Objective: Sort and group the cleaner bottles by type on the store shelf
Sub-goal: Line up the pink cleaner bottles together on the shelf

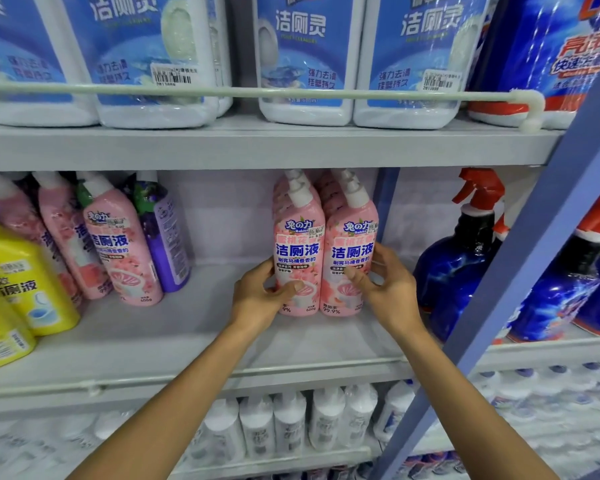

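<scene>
Shelf, middle tier: left pink bottle & right pink bottle touch side by side, both upright, long axis vertical, white caps up, labels facing out. Left hand clamps left pink bottle low down; right hand clamps right pink bottle, thumb across front.

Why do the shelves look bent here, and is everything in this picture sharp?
Head view: the wide-angle lens bows the guard rail and tilts the blue upright. The pink bottles held by the left hand and right hand are crisp. The white bottles below are smeared. The light is even, with glare on the wrapped top bottles.
</scene>
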A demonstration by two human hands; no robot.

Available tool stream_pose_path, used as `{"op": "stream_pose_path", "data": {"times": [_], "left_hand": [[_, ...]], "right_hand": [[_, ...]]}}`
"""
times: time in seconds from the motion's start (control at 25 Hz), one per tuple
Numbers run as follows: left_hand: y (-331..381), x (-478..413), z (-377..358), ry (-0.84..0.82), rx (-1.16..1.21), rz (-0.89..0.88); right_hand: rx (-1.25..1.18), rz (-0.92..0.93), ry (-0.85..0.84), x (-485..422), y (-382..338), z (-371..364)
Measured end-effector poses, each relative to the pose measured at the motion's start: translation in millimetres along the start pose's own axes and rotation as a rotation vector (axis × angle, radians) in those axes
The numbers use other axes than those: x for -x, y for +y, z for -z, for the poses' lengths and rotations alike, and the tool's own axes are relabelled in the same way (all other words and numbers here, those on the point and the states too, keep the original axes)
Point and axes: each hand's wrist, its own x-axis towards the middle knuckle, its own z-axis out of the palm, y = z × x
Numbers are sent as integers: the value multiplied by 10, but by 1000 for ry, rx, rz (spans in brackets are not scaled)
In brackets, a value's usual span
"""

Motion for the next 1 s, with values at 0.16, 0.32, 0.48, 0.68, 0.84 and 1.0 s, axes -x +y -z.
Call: {"op": "stream_pose_path", "data": {"times": [0.16, 0.32, 0.48, 0.68, 0.84, 1.0], "left_hand": [[58, -1, 77, -37, 15, 34], [107, 35, 243, -80, 139, 108], [7, 196, 517, -75, 103, 127], [-59, 543, 1144, -86, 149, 107], [-33, 779, 2008, 12, 195, 98], [75, 937, 2828, 198, 181, 74]], "right_hand": [[-88, -63, -26, -19, 17, 59], [-152, -102, -39, -72, 48, 113], [-147, -176, -11, 61, 84, 192], [-227, -250, 25, 666, -310, 5], [-316, -251, -70, 791, -857, -754], [-323, -237, -231, 725, -1388, -1701]]}}
